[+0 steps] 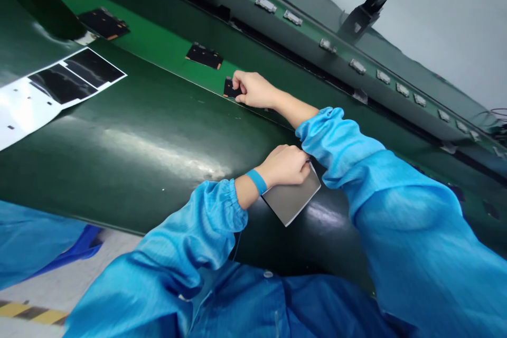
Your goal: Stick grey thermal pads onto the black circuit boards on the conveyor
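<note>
My right hand (pixel 255 88) reaches forward to the green strip, thumb and fingers closed on the edge of a thin black rectangular panel (pixel 228 87). Part of that panel is hidden beneath the fingers. Nearer my body, my left hand (pixel 287 165), with a blue band on its wrist, is closed at the far side of a flat grey panel (pixel 291 198) with a pale edge. The left fingertips are mostly out of sight. Another black panel (pixel 205 56) lies on the strip, left of my right hand.
A white sheet (pixel 19 111) with glossy black film pieces lies at left, near a dark post (pixel 43 5). A further black panel (pixel 103 23) rests on the green strip (pixel 158 42). Small grey metal parts (pixel 293 17) line a raised ledge behind. A black device (pixel 364 13) stands beyond.
</note>
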Motion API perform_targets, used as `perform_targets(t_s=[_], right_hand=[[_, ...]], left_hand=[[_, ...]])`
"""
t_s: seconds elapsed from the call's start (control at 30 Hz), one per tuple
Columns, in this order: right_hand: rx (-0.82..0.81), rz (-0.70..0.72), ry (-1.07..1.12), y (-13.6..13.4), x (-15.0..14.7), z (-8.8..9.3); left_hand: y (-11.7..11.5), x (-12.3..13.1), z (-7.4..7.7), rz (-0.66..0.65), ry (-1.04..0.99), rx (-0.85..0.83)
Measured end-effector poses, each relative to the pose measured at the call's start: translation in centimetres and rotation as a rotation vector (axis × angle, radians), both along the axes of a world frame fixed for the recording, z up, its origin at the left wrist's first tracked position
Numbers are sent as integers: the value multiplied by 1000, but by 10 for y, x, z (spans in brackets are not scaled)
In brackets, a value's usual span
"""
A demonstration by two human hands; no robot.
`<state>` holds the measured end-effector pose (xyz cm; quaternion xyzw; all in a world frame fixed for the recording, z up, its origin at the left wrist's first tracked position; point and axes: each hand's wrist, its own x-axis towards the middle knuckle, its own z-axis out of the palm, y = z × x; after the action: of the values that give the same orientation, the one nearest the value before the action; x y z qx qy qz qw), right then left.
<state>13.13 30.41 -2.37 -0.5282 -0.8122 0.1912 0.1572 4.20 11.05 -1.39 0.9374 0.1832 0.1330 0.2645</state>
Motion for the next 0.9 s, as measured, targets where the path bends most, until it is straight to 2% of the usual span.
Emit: perform_targets(t_s=[0.13,0.27,0.47,0.73,0.9], right_hand=[[64,-22,-9,-7,-6,-9],[-48,-100,78,-9,-3,-1],[-243,-251,214,-7,-16,10],[-311,-302,185,-14,-9,15],[-337,-317,201,-15,2,10]], left_hand=[[0,2,-3,-8,-18,14],[-1,3,-5,-11,-30,7],[-2,3,-6,-12,-44,13],[-1,3,-4,-17,-46,17],[-2,4,-7,-12,-61,23]])
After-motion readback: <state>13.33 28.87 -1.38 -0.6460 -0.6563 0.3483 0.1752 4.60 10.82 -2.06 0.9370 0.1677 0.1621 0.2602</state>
